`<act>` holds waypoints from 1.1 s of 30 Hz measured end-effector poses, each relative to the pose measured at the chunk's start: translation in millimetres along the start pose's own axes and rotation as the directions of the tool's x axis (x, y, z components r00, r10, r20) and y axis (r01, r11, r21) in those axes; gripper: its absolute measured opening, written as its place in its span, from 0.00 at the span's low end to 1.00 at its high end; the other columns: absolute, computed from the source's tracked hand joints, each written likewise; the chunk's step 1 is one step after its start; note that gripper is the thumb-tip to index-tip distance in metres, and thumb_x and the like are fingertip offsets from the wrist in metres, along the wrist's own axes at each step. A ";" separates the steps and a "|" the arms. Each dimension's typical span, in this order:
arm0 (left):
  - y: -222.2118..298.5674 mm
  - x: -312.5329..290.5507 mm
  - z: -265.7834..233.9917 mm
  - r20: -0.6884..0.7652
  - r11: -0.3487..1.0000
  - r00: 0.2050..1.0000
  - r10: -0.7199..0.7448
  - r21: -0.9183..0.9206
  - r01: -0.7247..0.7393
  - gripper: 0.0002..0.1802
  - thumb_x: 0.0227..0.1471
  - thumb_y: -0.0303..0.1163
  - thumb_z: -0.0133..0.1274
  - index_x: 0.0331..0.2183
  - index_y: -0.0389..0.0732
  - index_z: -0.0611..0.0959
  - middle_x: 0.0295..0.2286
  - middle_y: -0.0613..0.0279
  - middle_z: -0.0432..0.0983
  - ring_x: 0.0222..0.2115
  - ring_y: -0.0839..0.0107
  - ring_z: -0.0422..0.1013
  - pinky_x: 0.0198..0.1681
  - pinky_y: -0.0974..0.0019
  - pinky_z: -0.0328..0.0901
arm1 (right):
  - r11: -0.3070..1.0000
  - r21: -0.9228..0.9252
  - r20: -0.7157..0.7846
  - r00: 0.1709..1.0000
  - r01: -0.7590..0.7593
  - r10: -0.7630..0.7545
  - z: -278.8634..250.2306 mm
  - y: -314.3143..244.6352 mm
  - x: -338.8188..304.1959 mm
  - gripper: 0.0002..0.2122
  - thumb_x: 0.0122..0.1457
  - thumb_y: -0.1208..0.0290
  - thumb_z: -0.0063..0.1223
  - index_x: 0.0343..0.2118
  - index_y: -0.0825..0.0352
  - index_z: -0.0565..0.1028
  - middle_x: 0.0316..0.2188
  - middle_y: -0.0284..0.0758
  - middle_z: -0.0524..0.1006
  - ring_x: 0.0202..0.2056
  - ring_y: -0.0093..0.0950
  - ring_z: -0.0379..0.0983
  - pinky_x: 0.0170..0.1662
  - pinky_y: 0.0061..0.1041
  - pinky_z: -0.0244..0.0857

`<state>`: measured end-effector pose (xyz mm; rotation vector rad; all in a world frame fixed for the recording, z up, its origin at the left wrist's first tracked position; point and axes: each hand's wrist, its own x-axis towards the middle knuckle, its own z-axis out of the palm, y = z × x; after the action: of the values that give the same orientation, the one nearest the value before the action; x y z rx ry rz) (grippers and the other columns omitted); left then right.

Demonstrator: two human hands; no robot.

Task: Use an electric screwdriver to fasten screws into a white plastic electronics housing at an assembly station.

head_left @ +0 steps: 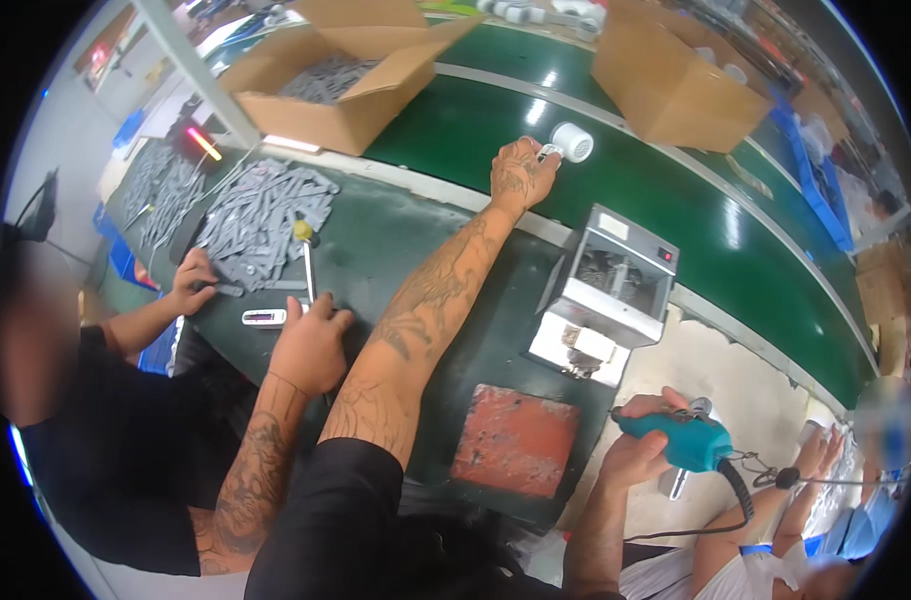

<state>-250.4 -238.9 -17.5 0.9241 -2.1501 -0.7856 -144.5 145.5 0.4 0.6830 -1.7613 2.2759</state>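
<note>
Stretched out over the green conveyor belt, my left hand (pixel 523 172) is closed on the narrow end of a white cylindrical part (pixel 572 143) with a dotted round face. My right hand (pixel 640 448), at the lower right, is wrapped around a teal electric screwdriver (pixel 687 441) with a black cord. Partly hidden behind the screwdriver, a white and grey piece (pixel 679 484) lies on the pale worktop. Between my two hands stands a grey box-shaped screw feeder (pixel 615 275) with a clear window. A worn red pad (pixel 515 440) lies in front of me.
To my left, a co-worker's hands (pixel 310 340) work beside a pile of grey strips (pixel 265 215) and a small white device (pixel 264 317). Cardboard boxes (pixel 315 118) (pixel 675 85) stand along the belt (pixel 455 130). Another person's hands (pixel 820 455) are at the far right.
</note>
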 end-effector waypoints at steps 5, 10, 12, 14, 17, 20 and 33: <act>26.2 -90.8 -109.5 -0.057 0.949 0.998 0.024 -0.314 -0.041 0.15 0.56 0.38 0.64 0.38 0.36 0.85 0.34 0.49 0.84 0.37 0.51 0.80 0.43 0.57 0.72 | 0.998 -0.043 0.020 0.999 0.049 -0.048 1.7 4.7 -1.9 0.35 0.65 0.43 0.59 0.56 0.76 0.68 0.27 0.36 0.75 0.30 0.27 0.73 0.34 0.25 0.67; 52.2 -207.9 -194.9 -0.116 0.917 0.962 0.247 -0.294 -0.271 0.13 0.55 0.32 0.66 0.40 0.35 0.86 0.34 0.51 0.82 0.34 0.51 0.77 0.40 0.55 0.71 | 0.997 -0.053 0.091 0.993 -0.064 0.068 4.5 -8.0 -5.8 0.34 0.67 0.46 0.56 0.59 0.77 0.67 0.31 0.36 0.78 0.35 0.28 0.76 0.41 0.27 0.69; 64.8 -241.4 -211.8 -0.054 0.908 0.941 0.335 -0.247 -0.337 0.14 0.54 0.31 0.66 0.41 0.35 0.86 0.34 0.51 0.81 0.34 0.51 0.76 0.39 0.54 0.71 | 0.995 -0.053 0.120 0.989 -0.082 0.088 12.0 -16.5 -4.5 0.34 0.67 0.47 0.57 0.59 0.78 0.68 0.35 0.37 0.80 0.40 0.28 0.78 0.46 0.28 0.69; 70.4 -268.0 -215.4 0.087 0.888 0.891 0.446 -0.164 -0.429 0.15 0.53 0.31 0.66 0.42 0.36 0.86 0.33 0.54 0.80 0.34 0.53 0.74 0.39 0.53 0.70 | 0.991 -0.097 0.162 0.981 -0.095 0.110 14.3 -26.4 -1.2 0.31 0.68 0.51 0.55 0.60 0.77 0.68 0.36 0.37 0.81 0.41 0.29 0.78 0.50 0.30 0.68; 64.6 -297.3 -197.6 0.234 0.853 0.822 0.520 -0.195 -0.484 0.16 0.54 0.35 0.65 0.43 0.37 0.86 0.33 0.56 0.79 0.34 0.55 0.74 0.41 0.53 0.70 | 0.993 -0.092 0.104 0.991 -0.071 0.080 2.0 -26.9 -5.4 0.32 0.69 0.49 0.54 0.60 0.77 0.68 0.30 0.35 0.78 0.35 0.25 0.75 0.43 0.25 0.68; 63.5 -320.0 -177.0 0.327 0.815 0.747 0.579 -0.259 -0.519 0.17 0.57 0.38 0.63 0.44 0.38 0.85 0.36 0.56 0.79 0.38 0.53 0.75 0.47 0.53 0.71 | 0.987 -0.128 0.047 0.994 -0.095 0.102 -16.0 -50.6 0.3 0.34 0.70 0.44 0.51 0.59 0.78 0.68 0.26 0.33 0.74 0.30 0.22 0.71 0.34 0.24 0.67; 39.6 -324.9 -120.7 0.252 0.734 0.693 0.675 -0.323 -0.597 0.13 0.53 0.35 0.60 0.41 0.46 0.88 0.41 0.63 0.78 0.44 0.58 0.73 0.48 0.54 0.70 | 0.959 0.261 0.186 0.980 -0.112 0.064 4.7 -68.4 14.9 0.31 0.65 0.36 0.53 0.47 0.68 0.74 0.24 0.32 0.70 0.26 0.26 0.65 0.32 0.28 0.62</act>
<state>-1.5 5.4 -23.5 -0.1413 -2.3945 -0.8296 -128.2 158.2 67.5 0.8970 -1.5938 2.6214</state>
